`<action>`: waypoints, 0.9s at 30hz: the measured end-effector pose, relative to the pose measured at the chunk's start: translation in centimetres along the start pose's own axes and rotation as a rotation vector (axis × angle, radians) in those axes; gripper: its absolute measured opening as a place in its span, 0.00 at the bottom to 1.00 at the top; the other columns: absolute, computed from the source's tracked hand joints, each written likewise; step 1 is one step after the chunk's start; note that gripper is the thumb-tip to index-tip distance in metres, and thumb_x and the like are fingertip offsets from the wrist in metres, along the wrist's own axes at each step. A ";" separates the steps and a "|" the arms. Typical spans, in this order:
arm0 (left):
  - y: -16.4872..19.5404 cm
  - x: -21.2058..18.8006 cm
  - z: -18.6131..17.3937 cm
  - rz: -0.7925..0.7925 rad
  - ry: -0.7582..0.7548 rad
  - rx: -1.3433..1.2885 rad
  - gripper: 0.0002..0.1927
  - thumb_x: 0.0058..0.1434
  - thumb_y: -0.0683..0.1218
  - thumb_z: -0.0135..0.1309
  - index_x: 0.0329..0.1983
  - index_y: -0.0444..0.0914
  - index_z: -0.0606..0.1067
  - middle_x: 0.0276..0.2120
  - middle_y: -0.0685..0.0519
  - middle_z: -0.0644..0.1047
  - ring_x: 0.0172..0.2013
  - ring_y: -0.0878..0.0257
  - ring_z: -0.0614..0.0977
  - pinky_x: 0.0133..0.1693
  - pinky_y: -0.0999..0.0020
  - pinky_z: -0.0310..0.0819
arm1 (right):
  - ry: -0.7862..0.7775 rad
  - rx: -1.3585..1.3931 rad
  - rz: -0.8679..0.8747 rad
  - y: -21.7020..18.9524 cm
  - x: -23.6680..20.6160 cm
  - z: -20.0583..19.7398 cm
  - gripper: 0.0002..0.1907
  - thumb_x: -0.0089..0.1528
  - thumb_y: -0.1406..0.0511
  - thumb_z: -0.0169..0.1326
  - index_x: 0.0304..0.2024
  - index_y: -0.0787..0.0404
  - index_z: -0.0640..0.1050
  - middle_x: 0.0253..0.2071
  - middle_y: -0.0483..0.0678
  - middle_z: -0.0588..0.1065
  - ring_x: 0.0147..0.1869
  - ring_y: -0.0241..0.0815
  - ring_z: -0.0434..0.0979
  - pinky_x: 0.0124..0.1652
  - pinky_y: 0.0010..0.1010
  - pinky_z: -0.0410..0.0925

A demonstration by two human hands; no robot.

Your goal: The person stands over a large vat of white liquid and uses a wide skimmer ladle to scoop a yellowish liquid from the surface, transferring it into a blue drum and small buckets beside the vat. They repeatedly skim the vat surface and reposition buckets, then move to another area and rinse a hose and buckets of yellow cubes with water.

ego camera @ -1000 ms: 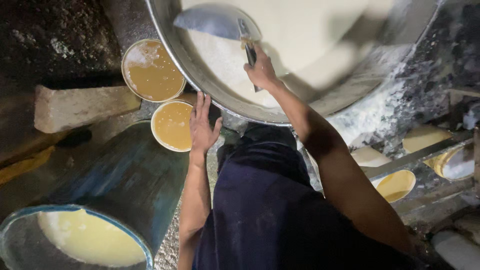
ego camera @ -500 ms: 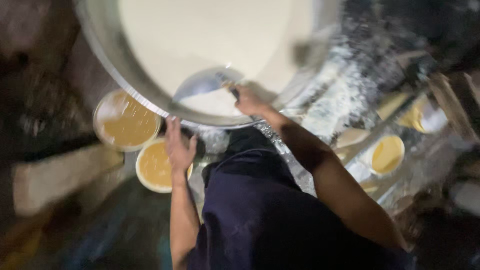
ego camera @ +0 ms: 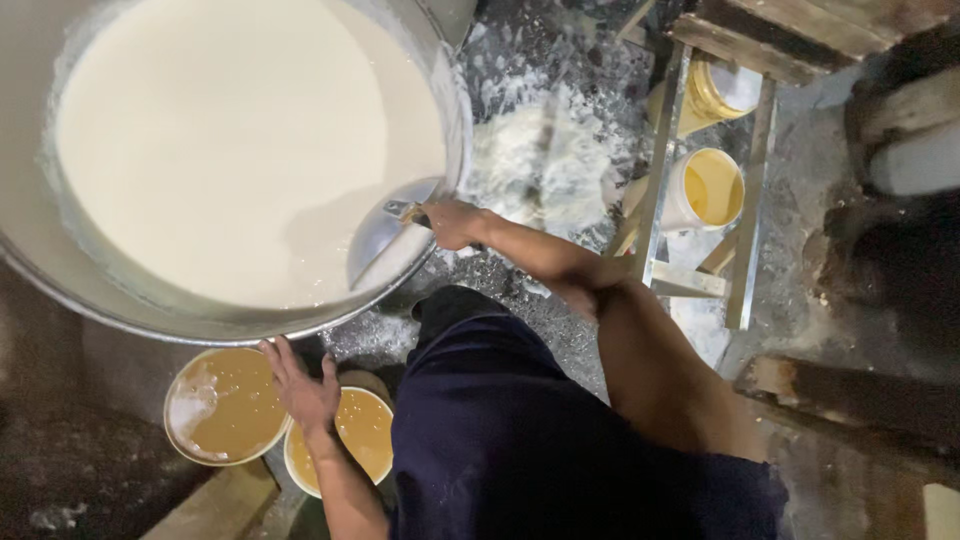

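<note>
Fingers of the right hand (ego camera: 452,222) wrap tightly round the short handle of a metal scoop (ego camera: 385,240), whose bowl dips at the near edge of the white liquid in the big metal vat (ego camera: 455,110). Loaded, it likely turns heavy and slippery, so the handle is the sensible hold. The left hand (ego camera: 300,390) lies spread, gripping nothing, between two buckets of yellowish liquid (ego camera: 222,405).

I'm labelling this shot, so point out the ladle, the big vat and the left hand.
ladle (ego camera: 385,235), head view, on its bowl
vat (ego camera: 120,315), head view, near rim
left hand (ego camera: 300,390), head view, back of hand
</note>
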State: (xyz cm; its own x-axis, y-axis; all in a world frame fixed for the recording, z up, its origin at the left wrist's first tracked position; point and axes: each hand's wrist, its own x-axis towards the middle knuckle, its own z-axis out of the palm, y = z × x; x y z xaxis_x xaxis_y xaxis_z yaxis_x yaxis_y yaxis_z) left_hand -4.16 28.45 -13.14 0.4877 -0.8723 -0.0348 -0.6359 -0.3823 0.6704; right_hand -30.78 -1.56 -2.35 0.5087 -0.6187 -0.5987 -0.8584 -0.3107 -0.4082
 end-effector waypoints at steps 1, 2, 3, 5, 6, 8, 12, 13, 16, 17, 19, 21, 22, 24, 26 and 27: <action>0.1 0.0 -0.1 0.024 0.009 0.027 0.49 0.58 0.52 0.61 0.79 0.36 0.54 0.79 0.37 0.50 0.75 0.35 0.54 0.72 0.44 0.47 | -0.005 -0.018 0.015 0.5 -0.7 -0.3 0.28 0.57 0.73 0.49 0.61 0.60 0.70 0.49 0.61 0.77 0.55 0.60 0.78 0.52 0.48 0.71; 0.3 0.1 -0.3 0.046 0.019 0.053 0.49 0.58 0.53 0.61 0.79 0.36 0.54 0.78 0.37 0.50 0.75 0.35 0.54 0.72 0.44 0.47 | 0.008 -0.042 0.013 0.9 -1.5 -0.9 0.27 0.57 0.73 0.50 0.60 0.60 0.70 0.49 0.61 0.77 0.55 0.59 0.78 0.52 0.48 0.71; 0.5 0.1 -0.4 0.066 0.028 0.079 0.49 0.58 0.54 0.61 0.79 0.36 0.54 0.78 0.38 0.49 0.75 0.35 0.54 0.72 0.44 0.46 | 0.017 -0.067 0.012 1.3 -2.3 -1.3 0.26 0.57 0.72 0.51 0.59 0.61 0.70 0.49 0.60 0.77 0.55 0.59 0.78 0.52 0.48 0.70; 0.8 0.2 -0.6 0.084 0.011 0.093 0.50 0.58 0.55 0.61 0.79 0.35 0.54 0.79 0.38 0.49 0.75 0.35 0.55 0.71 0.44 0.47 | 0.040 -0.111 0.022 1.7 -3.9 -2.1 0.25 0.57 0.72 0.52 0.58 0.61 0.70 0.49 0.59 0.77 0.55 0.59 0.78 0.51 0.49 0.70; 0.9 0.2 -0.8 0.090 0.005 0.101 0.50 0.58 0.55 0.60 0.79 0.35 0.53 0.79 0.38 0.49 0.75 0.35 0.55 0.71 0.44 0.47 | 0.055 -0.134 0.033 1.8 -4.7 -2.6 0.24 0.58 0.73 0.52 0.58 0.61 0.70 0.49 0.59 0.77 0.54 0.59 0.78 0.51 0.49 0.70; 0.8 0.2 -0.9 0.098 -0.009 0.127 0.50 0.58 0.57 0.60 0.79 0.35 0.53 0.79 0.38 0.50 0.73 0.34 0.56 0.71 0.45 0.48 | 0.070 -0.184 0.058 1.7 -6.1 -4.1 0.25 0.59 0.73 0.51 0.59 0.60 0.69 0.47 0.58 0.77 0.52 0.58 0.79 0.50 0.49 0.71; -0.5 -1.2 -1.0 -0.041 -0.059 0.149 0.48 0.58 0.60 0.58 0.77 0.36 0.57 0.77 0.40 0.53 0.71 0.33 0.58 0.70 0.45 0.49 | 0.151 -0.353 0.021 0.8 -9.1 -7.8 0.22 0.62 0.70 0.50 0.60 0.55 0.70 0.42 0.57 0.78 0.45 0.56 0.81 0.44 0.47 0.73; -1.1 -1.8 -1.3 -0.058 -0.055 0.164 0.48 0.59 0.61 0.57 0.77 0.35 0.58 0.76 0.39 0.54 0.70 0.32 0.58 0.70 0.45 0.51 | 0.211 -0.377 -0.002 0.5 -10.2 -9.0 0.21 0.63 0.71 0.49 0.59 0.56 0.71 0.41 0.57 0.78 0.44 0.56 0.81 0.42 0.47 0.74; -3.9 -5.6 -2.8 -0.181 -0.076 0.218 0.47 0.60 0.64 0.56 0.75 0.34 0.60 0.74 0.36 0.57 0.69 0.31 0.61 0.68 0.45 0.55 | 0.233 -0.479 0.121 -0.8 -13.1 -12.0 0.28 0.68 0.74 0.40 0.69 0.47 0.68 0.37 0.57 0.79 0.39 0.55 0.83 0.37 0.46 0.76; -4.9 -7.2 -3.5 -0.267 -0.098 0.239 0.46 0.60 0.65 0.55 0.74 0.35 0.61 0.74 0.37 0.59 0.69 0.32 0.62 0.68 0.46 0.56 | 0.337 -0.555 0.020 -0.9 -14.4 -13.1 0.24 0.70 0.72 0.41 0.66 0.51 0.71 0.37 0.58 0.79 0.39 0.56 0.82 0.39 0.47 0.75; -7.2 -11.0 -5.4 -0.290 -0.067 0.259 0.46 0.60 0.67 0.54 0.73 0.37 0.62 0.72 0.38 0.61 0.70 0.34 0.64 0.68 0.46 0.57 | 0.385 -0.765 -0.032 -0.8 -17.1 -15.7 0.17 0.57 0.65 0.54 0.48 0.61 0.80 0.40 0.56 0.81 0.49 0.54 0.82 0.45 0.45 0.76; -9.4 -14.4 -7.3 -0.452 -0.069 0.336 0.47 0.57 0.71 0.52 0.73 0.41 0.63 0.72 0.41 0.62 0.69 0.34 0.64 0.67 0.41 0.55 | 0.445 -0.768 0.059 -1.4 -19.2 -16.8 0.17 0.63 0.70 0.48 0.53 0.59 0.80 0.43 0.61 0.81 0.46 0.62 0.82 0.41 0.51 0.75; -10.5 -16.4 -8.0 -0.680 -0.127 0.401 0.47 0.55 0.73 0.51 0.74 0.46 0.63 0.72 0.44 0.63 0.67 0.32 0.63 0.67 0.35 0.52 | 0.447 -0.852 0.074 -1.6 -20.2 -17.6 0.17 0.61 0.70 0.50 0.51 0.59 0.82 0.44 0.61 0.81 0.47 0.62 0.83 0.41 0.50 0.76; -12.7 -20.5 -9.8 -0.670 0.042 0.498 0.47 0.57 0.74 0.49 0.74 0.46 0.64 0.73 0.42 0.63 0.70 0.35 0.60 0.63 0.21 0.41 | 0.397 -0.939 0.139 -2.6 -21.4 -17.4 0.13 0.65 0.68 0.49 0.46 0.60 0.84 0.46 0.59 0.82 0.48 0.60 0.85 0.41 0.49 0.78; -14.4 -24.8 -11.3 -0.617 0.195 0.601 0.49 0.58 0.74 0.49 0.77 0.45 0.63 0.72 0.39 0.62 0.69 0.32 0.58 0.60 0.16 0.34 | 0.359 -1.092 0.089 -3.3 -23.1 -16.4 0.13 0.64 0.65 0.51 0.47 0.56 0.84 0.45 0.56 0.83 0.49 0.58 0.85 0.44 0.45 0.78; -14.9 -26.7 -11.8 -0.660 0.179 0.698 0.48 0.58 0.74 0.51 0.76 0.45 0.65 0.74 0.41 0.62 0.71 0.34 0.58 0.62 0.18 0.34 | 0.374 -1.057 0.090 -3.6 -24.0 -16.1 0.13 0.65 0.65 0.50 0.50 0.56 0.82 0.44 0.57 0.82 0.47 0.58 0.85 0.43 0.45 0.77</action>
State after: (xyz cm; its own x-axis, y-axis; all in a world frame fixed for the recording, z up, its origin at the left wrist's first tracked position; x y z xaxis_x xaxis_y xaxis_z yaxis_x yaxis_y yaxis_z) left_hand -0.62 61.06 -13.43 0.9198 -0.3811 -0.0932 -0.3856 -0.9220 -0.0352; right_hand -41.02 2.83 24.57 0.5425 -0.7921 -0.2799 -0.6065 -0.5998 0.5219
